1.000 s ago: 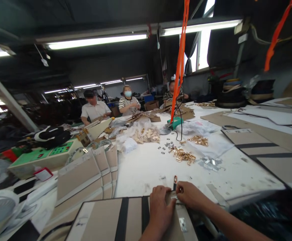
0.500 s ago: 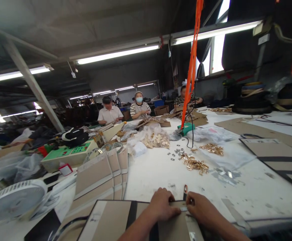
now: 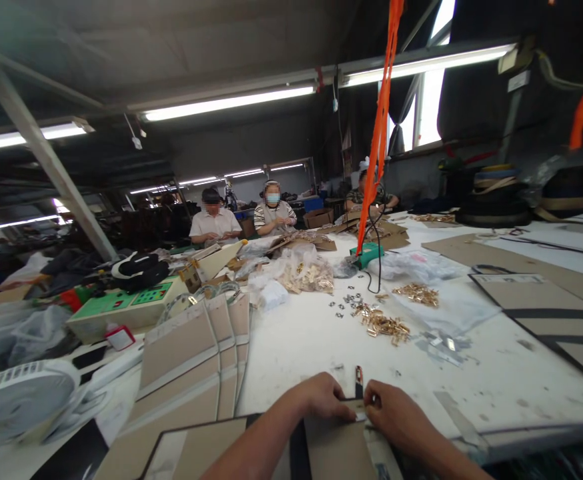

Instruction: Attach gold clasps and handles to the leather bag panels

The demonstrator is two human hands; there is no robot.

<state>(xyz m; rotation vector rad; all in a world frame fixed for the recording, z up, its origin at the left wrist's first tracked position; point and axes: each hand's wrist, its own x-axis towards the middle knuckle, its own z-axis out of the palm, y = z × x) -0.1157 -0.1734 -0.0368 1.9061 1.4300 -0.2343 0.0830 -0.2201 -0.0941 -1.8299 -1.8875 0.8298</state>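
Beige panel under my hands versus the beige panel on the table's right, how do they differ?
The panel under your hands has your left hand and right hand at its far end; no hand touches the panel on the right. Black strips on yours run away from you; those on the other run crosswise. Both are beige.

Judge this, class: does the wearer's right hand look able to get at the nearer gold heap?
Probably yes: the white tabletop between the right hand and the nearer gold heap holds nothing tall, though that hand seems busy at the beige panel.
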